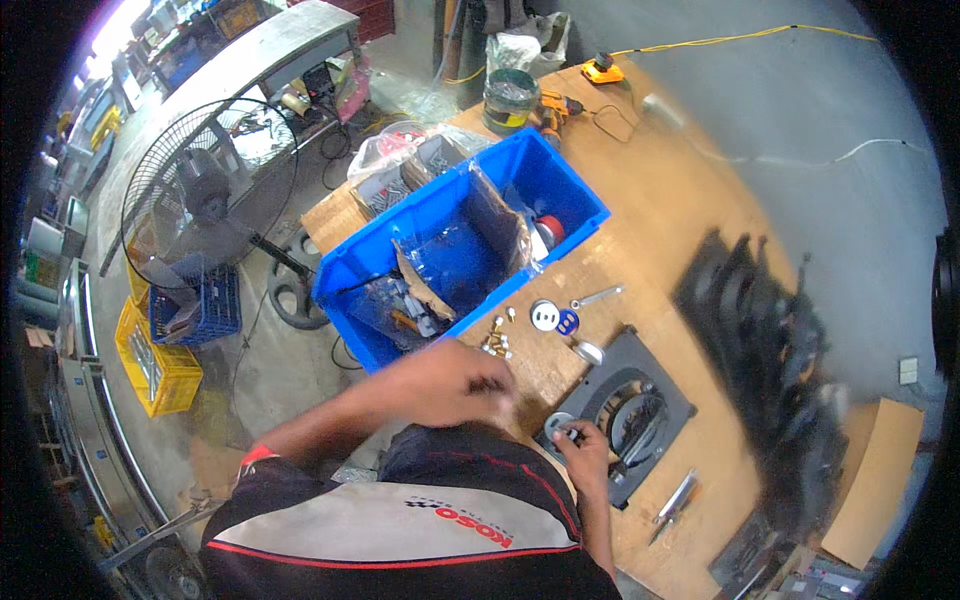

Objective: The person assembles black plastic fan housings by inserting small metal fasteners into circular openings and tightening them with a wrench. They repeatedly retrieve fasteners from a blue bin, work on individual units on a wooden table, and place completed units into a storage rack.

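Observation:
My right hand grips a small grey round disc with slots, at the near left corner of a black square plate. A large round opening in the plate shows dark curved parts inside. My left hand is smeared by motion over the near table edge, its fingers too blurred to read. Just beyond it lie several small brass fittings with white ends. A white slotted disc, a blue slotted disc and a silver round cap sit by the plate's far edge.
A blue divided bin holds loose parts at the table's far left. A spanner lies beyond the discs. Black parts are stacked to the right, with a utility knife nearer. A cordless drill and a fan stand farther off.

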### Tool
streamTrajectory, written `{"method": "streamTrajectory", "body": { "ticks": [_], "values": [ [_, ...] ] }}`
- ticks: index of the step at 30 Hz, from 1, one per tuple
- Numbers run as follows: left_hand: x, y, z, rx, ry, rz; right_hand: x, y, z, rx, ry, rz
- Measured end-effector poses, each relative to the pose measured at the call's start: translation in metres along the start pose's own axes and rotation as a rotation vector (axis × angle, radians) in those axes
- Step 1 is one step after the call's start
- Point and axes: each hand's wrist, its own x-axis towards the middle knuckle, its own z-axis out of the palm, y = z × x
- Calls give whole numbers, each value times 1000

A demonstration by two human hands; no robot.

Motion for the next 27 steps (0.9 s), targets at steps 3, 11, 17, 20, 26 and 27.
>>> {"method": "streamTrajectory", "body": {
  "ticks": [3, 11, 17, 20, 26, 27],
  "values": [
    [24, -64, 71, 340, -50, -97, -9, 11, 4, -29, 8, -31],
    [40, -159, 119, 780, 296, -266, -58, 16, -5, 256, 159, 107],
    [68, -180, 112, 746, 171, -468, -84, 39, -2, 324, 298, -2],
    [68, -181, 109, 723, 202, -403, -96, 56, -12, 306, 475, -87],
    [58, -56, 86, 582, 164, -84, -116, 91, -22, 296, 572, -102],
    [62, -45, 85, 563, 163, -7, -115, 91, -22, 263, 604, -96]
  ]
}}
